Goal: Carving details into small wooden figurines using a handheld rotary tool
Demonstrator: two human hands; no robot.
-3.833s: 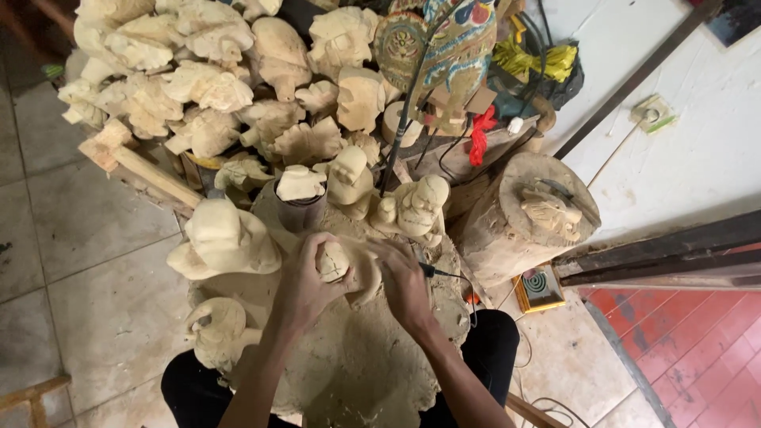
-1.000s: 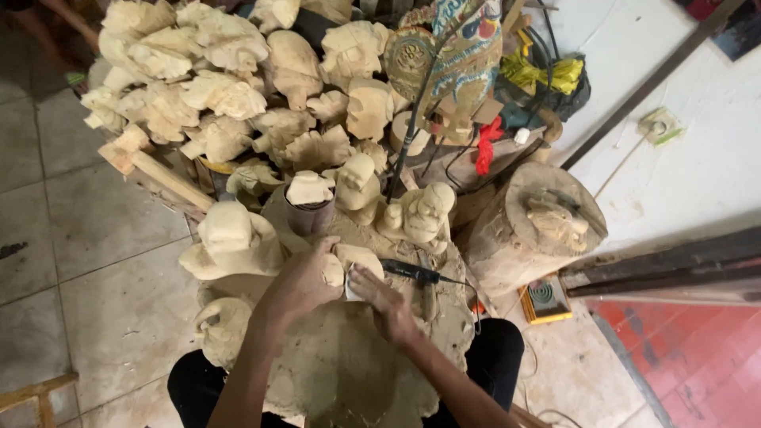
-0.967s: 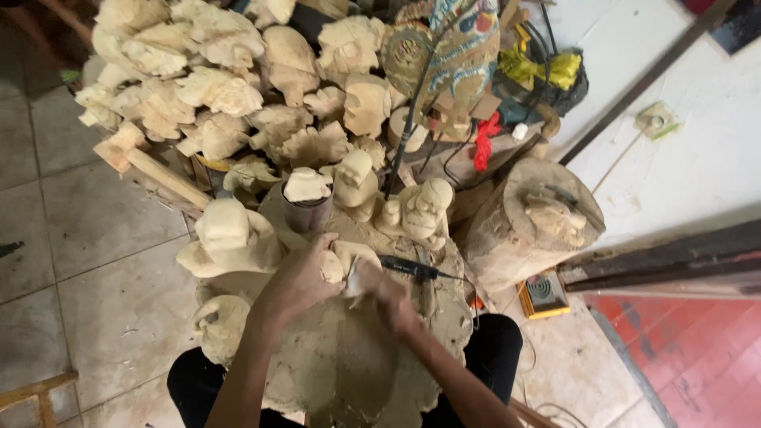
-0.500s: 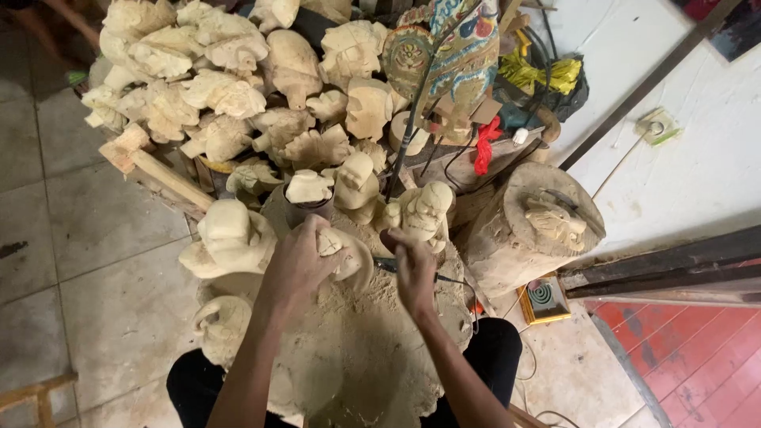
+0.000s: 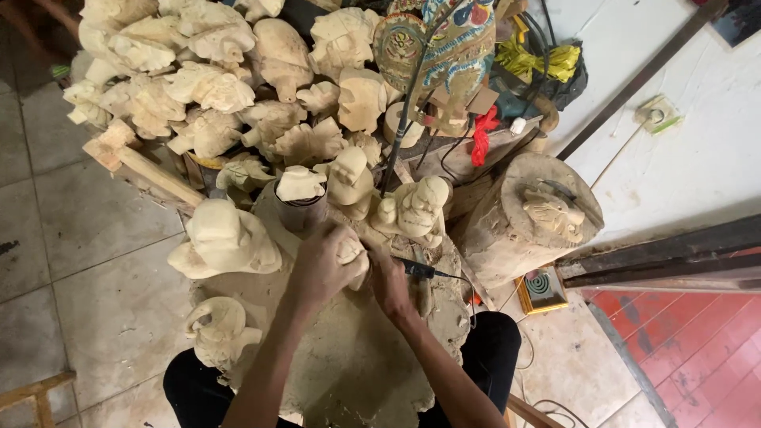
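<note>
The person sits at a low, dust-covered desk [image 5: 349,372], both hands brought together over its far edge. The left hand [image 5: 321,265] wraps a small pale wood carving [image 5: 349,252], its fingers clamped round it so only one knobbly end shows. The right hand [image 5: 388,281] presses in just beside it, fingers closed on a slim dark carving tool [image 5: 418,270] whose cord trails off to the right. Close around the hands stand unfinished figures: a hatted bust [image 5: 222,238] to the left, a smaller carving [image 5: 216,333] near the left forearm, and a grinning figure [image 5: 416,208] just beyond the tool. Behind them rises a heap of pale carvings [image 5: 198,87], with a painted mask [image 5: 444,47] at the back. A thick log stump [image 5: 531,218] stands to the right.
</note>
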